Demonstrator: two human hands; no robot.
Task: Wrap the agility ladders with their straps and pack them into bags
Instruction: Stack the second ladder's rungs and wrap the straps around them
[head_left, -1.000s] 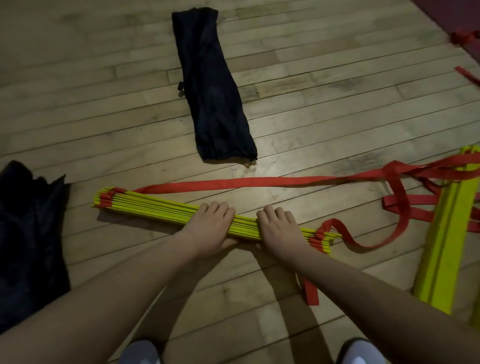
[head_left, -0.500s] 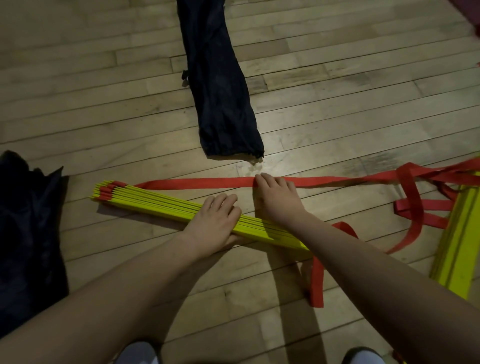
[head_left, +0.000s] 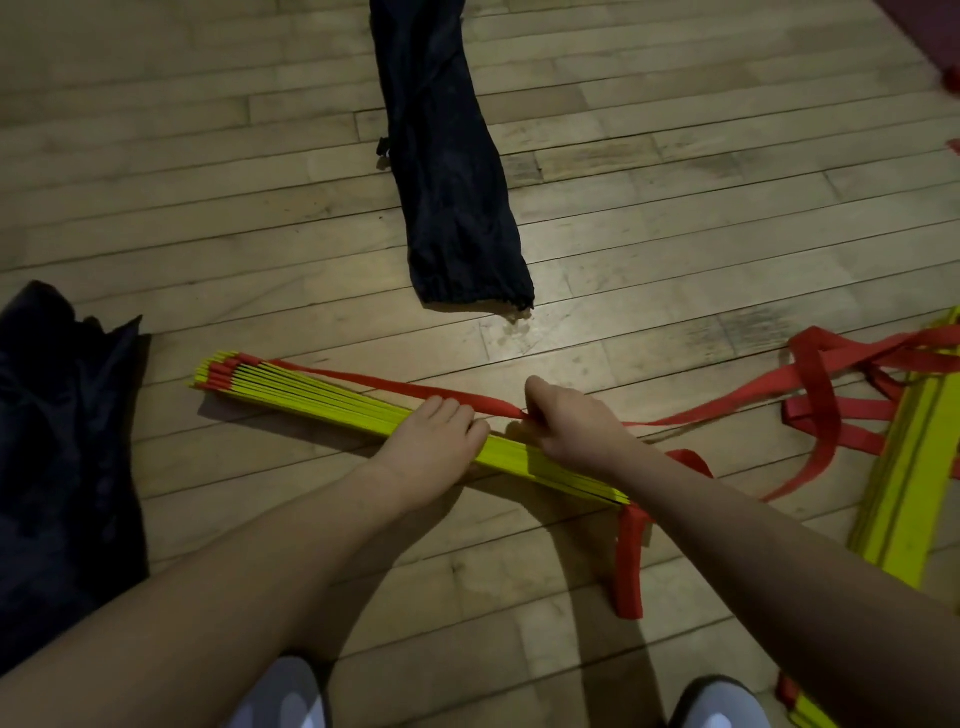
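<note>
A: What is seen of the folded ladder (head_left: 332, 397)?

B: A flat bundle of thin, stiff yellow slats is laid on the wooden floor (head_left: 675, 218), stacked edge to edge, with red tabs at its left end. It lies slanted, near the middle of the floor as seen, its right end nearer the lower edge.

A: And the hands?

B: The left hand (head_left: 431, 447) is pressed flat on the bundle, fingers straight and together. The right hand (head_left: 566, 426) is curled, and the red strap (head_left: 405, 387) is pinched in it just above the slats. The strap is flat woven webbing; it is drawn taut from the left end of the bundle to the pinch, then trails loosely to the right.

A: How many bags are counted?

B: Two, both of dark, crinkled, thin fabric. One long bag (head_left: 447, 156) is stretched out toward the floor's far edge, its gathered mouth turned to the bundle. A second bag (head_left: 57, 441) is crumpled at the left edge.

A: Other ladders?

B: A second ladder (head_left: 914, 467) of yellow slats is seen at the right edge, with red webbing tangled beside it. Two grey shoe tips (head_left: 280, 696) are visible at the near edge.
</note>
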